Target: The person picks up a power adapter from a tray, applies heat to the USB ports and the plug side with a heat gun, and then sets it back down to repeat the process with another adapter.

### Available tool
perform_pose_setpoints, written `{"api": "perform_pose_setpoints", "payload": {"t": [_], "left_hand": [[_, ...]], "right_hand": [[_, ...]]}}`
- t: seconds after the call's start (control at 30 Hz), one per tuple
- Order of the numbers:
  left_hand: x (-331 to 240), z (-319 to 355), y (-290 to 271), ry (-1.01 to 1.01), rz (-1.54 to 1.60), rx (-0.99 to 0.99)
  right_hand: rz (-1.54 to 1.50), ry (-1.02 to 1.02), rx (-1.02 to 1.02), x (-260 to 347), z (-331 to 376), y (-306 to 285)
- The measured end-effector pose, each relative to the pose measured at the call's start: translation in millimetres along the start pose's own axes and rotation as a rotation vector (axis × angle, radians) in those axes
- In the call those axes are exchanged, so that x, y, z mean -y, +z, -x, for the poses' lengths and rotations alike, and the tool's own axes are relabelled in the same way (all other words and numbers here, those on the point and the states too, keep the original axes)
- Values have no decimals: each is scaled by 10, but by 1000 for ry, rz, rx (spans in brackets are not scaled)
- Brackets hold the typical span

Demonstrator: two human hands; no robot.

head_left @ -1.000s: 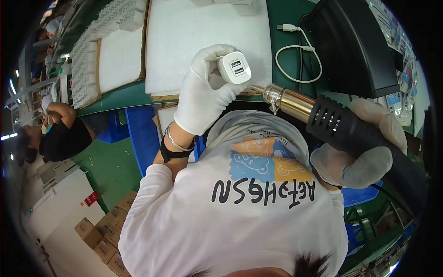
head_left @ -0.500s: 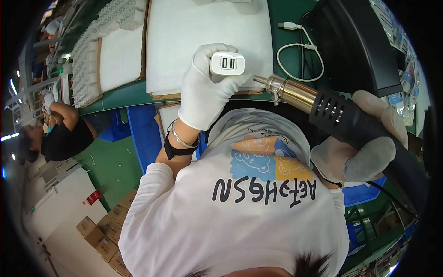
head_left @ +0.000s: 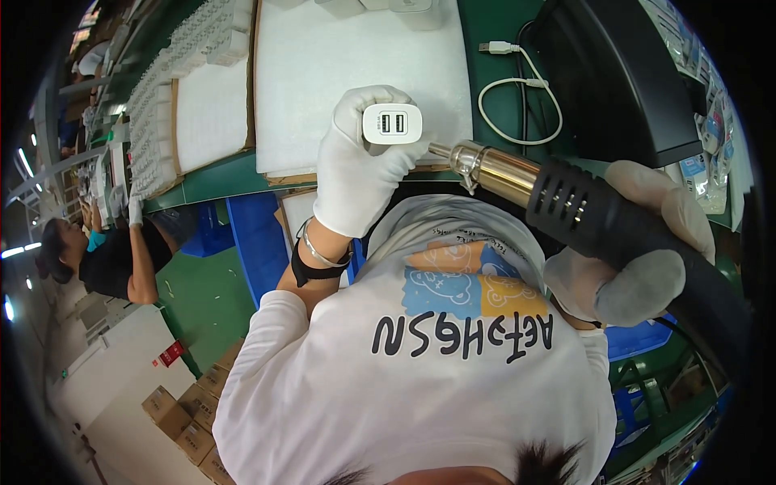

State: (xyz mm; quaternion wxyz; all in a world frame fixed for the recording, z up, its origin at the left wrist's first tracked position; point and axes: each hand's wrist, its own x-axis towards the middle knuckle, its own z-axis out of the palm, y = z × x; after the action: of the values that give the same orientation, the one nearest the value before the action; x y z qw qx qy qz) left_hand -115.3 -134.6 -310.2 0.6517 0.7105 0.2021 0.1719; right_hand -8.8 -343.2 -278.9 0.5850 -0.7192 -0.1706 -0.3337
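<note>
- Your left hand [head_left: 356, 174], gloved, is closed round a white two-port charger [head_left: 392, 124], held up above the bench [head_left: 493, 89] over the white foam sheet [head_left: 356, 73].
- Your right hand [head_left: 638, 242], also gloved, grips the black heat gun [head_left: 582, 212] — its metal nozzle [head_left: 485, 166] sits just beside the charger.
- Risk: with the nozzle this near, hot air may soften the plastic or scorch your glove fingertips [head_left: 408, 158].
- The loose white cable [head_left: 517, 97] lies near — it could snag.
</note>
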Motion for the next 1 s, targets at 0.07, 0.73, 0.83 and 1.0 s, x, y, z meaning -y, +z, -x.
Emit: {"api": "perform_pose_setpoints", "payload": {"t": [0.07, 0.73, 0.83, 1.0], "left_hand": [[-5, -23, -14, -2, -5, 18], [-18, -26, 39, 5, 23, 5], [-4, -29, 35, 13, 2, 7], [-19, -25, 28, 21, -79, -5]], "right_hand": [[10, 5, -1, 46, -5, 49], [-2, 65, 52, -68, -63, -12], [-3, 70, 57, -12, -56, -7], [-7, 74, 66, -44, -57, 23]]}}
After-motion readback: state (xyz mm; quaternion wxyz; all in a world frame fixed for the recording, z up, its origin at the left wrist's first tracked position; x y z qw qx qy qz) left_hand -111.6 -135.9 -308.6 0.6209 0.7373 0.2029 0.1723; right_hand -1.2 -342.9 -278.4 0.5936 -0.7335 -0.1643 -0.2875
